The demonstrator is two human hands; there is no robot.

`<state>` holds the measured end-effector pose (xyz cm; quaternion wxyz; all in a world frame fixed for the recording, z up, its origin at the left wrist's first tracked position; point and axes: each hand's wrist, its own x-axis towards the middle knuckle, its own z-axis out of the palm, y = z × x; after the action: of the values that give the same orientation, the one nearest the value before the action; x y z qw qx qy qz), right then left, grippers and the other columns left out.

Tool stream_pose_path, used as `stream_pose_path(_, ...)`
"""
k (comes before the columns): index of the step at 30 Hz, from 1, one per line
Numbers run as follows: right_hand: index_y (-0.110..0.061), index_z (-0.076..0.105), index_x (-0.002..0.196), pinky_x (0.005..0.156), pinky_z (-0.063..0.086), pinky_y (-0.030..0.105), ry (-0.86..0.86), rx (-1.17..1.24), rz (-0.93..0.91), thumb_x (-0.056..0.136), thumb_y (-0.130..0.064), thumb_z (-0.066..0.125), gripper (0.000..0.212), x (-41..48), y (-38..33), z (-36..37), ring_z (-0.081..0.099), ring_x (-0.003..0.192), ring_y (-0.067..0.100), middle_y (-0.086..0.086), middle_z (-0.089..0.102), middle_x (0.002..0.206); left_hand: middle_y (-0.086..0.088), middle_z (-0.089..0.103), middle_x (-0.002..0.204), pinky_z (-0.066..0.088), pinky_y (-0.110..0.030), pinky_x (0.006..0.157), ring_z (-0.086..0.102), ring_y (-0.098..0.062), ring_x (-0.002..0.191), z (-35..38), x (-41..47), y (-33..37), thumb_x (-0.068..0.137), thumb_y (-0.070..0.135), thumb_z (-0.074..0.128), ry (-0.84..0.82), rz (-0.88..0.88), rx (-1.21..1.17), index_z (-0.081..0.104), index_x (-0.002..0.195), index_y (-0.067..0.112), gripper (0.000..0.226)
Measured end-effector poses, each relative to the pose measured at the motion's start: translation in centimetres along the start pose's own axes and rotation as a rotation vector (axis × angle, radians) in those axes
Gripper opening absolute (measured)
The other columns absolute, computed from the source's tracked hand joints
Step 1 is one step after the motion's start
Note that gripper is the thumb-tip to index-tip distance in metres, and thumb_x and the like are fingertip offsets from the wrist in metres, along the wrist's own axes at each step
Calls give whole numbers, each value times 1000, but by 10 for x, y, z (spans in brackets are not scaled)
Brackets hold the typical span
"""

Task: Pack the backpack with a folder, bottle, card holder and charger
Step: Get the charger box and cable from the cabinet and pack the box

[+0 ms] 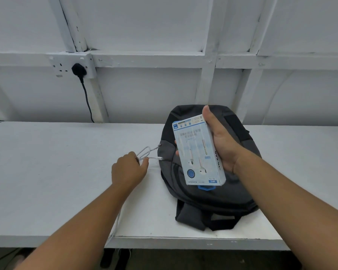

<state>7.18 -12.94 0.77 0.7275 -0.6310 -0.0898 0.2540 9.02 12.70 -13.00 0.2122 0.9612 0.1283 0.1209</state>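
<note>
From the head camera, a dark backpack [207, 184] lay flat on the white bench [57, 172]. The right hand [220, 145] gripped a pale blue earphone box [198, 151] above the backpack. The left hand [129, 170] pinched a looped white cable [146, 152] beside the backpack's left edge.

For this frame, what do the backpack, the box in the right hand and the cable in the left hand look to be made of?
Backpack: woven synthetic fabric, matte black and grey; it creases softly.
Box: printed card, probably lightly glossy; sharp folded edges. Held in right hand.
Cable: white plastic-sheathed, smooth; it loops from left hand.
</note>
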Motion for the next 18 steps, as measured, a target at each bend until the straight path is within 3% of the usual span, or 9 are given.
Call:
stream_pose_path(3,-15,74,118,98,53,54,8,-68,19,67,-93,50,97,5,2,1,69,108,42,25,70,119,3,52,74,40,-34,63,58,-25,77,9,-1,-2,92,51,58,8,44,3,45,71,21,39)
stream_pose_path(11,-20,76,115,92,56,52,6,-110,38,65,-94,50,93,15,6,5,70,107,41,21,72,118,-8,53,109,49,-40,78,51,-28,107,22,-5,-11,93,59,57,-63,100,146,56,95,15,43)
stream_pose_path(18,-20,76,114,91,56,53,0,-122,58,63,-95,51,94,17,5,6,70,106,42,22,72,117,-7,55,114,48,-39,84,51,-28,109,25,-12,-25,92,64,54,-78,190,230,60,114,11,57)
